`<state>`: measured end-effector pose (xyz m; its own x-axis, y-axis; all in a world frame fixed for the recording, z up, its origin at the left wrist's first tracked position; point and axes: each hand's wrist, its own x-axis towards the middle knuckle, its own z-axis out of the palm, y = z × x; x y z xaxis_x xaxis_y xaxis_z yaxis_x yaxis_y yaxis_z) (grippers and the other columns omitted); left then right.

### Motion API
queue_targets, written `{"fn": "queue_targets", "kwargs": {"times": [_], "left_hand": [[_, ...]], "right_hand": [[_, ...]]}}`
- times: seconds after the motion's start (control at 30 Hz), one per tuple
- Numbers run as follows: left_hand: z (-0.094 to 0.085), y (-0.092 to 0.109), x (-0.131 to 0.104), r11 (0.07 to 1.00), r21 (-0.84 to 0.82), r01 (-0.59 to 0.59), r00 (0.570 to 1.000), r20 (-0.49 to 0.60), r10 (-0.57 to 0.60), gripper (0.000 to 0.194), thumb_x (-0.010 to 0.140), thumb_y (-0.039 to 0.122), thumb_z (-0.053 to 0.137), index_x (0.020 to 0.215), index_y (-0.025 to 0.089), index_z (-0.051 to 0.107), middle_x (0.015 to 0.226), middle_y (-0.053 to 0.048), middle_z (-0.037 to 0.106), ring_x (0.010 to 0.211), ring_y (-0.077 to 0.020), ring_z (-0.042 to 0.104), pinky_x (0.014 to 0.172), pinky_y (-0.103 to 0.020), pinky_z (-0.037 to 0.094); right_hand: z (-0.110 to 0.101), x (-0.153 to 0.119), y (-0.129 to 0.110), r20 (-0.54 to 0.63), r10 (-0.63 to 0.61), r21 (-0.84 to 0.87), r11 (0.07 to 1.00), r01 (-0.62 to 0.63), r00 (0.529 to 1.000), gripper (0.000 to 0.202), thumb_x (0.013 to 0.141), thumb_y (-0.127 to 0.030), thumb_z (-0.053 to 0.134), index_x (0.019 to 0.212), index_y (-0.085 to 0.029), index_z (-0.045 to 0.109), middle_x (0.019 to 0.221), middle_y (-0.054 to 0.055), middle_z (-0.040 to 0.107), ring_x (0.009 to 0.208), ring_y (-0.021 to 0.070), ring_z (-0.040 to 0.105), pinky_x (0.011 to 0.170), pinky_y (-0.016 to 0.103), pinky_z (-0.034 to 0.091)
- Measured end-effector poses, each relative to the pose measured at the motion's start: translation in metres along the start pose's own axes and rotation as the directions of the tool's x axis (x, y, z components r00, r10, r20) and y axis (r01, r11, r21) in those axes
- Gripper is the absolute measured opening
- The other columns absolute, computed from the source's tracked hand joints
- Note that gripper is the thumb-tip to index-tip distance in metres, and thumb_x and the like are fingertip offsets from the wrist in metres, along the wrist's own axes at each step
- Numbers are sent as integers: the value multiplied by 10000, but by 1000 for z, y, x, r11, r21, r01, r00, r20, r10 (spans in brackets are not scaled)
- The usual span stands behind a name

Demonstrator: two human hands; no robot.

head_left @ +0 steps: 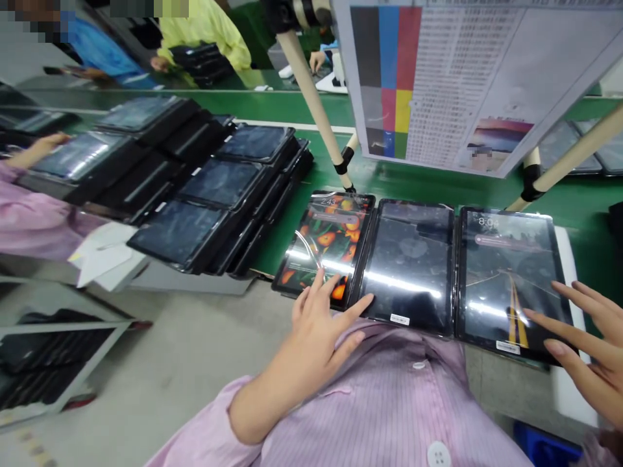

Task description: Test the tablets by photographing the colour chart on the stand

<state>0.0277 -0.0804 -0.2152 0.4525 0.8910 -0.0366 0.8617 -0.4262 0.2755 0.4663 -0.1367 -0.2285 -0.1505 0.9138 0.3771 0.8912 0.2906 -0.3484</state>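
Three tablets lie side by side, screens up, on a green surface [285, 217] in front of a seated or standing person in a lilac striped garment [370, 402]. The middle tablet [409, 253] has a dark, reflective screen and a white label at its near edge; its long axis runs away from the person. Just left of it is the left tablet [324, 237], showing orange fruit and the time 2:43. Just right of it is the right tablet [501, 259], showing a road and 8:04. Both run lengthwise much like the middle tablet, their clock ends pointing away from the person.

The left hand [318, 327] has its fingers spread, some over the near end of the left tablet and one at the middle tablet's near left corner. The right hand [594, 331], to the right of the middle tablet, is also spread, fingertips over the right tablet's right side. Whether every fingertip touches glass, I cannot tell.

Well left of the middle tablet stand stacked tablets [221, 181], and farther left a co-worker's hand [54, 140]. Beyond the middle tablet's far edge hangs a printed sheet [438, 78] with colour blocks.
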Motion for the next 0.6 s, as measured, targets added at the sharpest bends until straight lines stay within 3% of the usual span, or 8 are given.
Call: {"fn": "queue_targets", "kwargs": {"times": [0.2, 0.37, 0.43, 0.53, 0.6], "left_hand": [[1, -2, -3, 996, 56, -73, 997, -29, 75, 549, 1050, 410, 505, 1592, 494, 494, 1624, -199, 389, 1591, -536, 250, 1114, -812, 375], [4, -5, 2, 990, 102, -95, 994, -39, 99, 492, 1063, 375, 492, 1542, 442, 585, 1603, -198, 416, 1582, -531, 280, 1111, -785, 398], [4, -9, 25, 989, 118, -92, 995, -13, 94, 451, 1058, 385, 521, 1488, 413, 652, 1597, -206, 445, 1564, -526, 329, 1110, -768, 409], [-9, -14, 82, 982, 172, -79, 997, 26, 75, 432, 1047, 395, 564, 1451, 326, 700, 1542, -255, 516, 1534, -540, 389, 1096, -759, 425], [-28, -12, 117, 974, 220, -48, 994, -83, 68, 458, 1040, 384, 574, 1456, 237, 696, 1504, -285, 553, 1530, -572, 379, 1102, -793, 398]], "right_hand": [[-6, -13, -15, 47, 24, -21, 1000, -23, 999, 497, 1008, -433, 574, 1442, -673, 546, 1637, -99, 490, 1487, 442, 485, 1111, 829, 416], [-1, -5, -16, 119, -82, -109, 989, 95, 990, 302, 1045, -440, 541, 1183, -390, 804, 1569, 69, 570, 1452, 488, 506, 988, 781, 489], [7, 10, -7, 111, -54, -193, 978, 75, 992, 385, 1077, -477, 468, 1129, -357, 830, 1550, 91, 586, 1432, 479, 525, 1007, 765, 478], [16, 45, 11, 10, 138, -327, 936, -127, 990, 511, 1100, -516, 378, 1250, -273, 802, 1594, 161, 533, 1475, 479, 474, 1094, 749, 435], [13, 65, 21, -97, 280, -377, 877, -296, 955, 579, 1083, -546, 404, 1414, -176, 701, 1635, 243, 456, 1502, 491, 436, 1126, 754, 410]]}}
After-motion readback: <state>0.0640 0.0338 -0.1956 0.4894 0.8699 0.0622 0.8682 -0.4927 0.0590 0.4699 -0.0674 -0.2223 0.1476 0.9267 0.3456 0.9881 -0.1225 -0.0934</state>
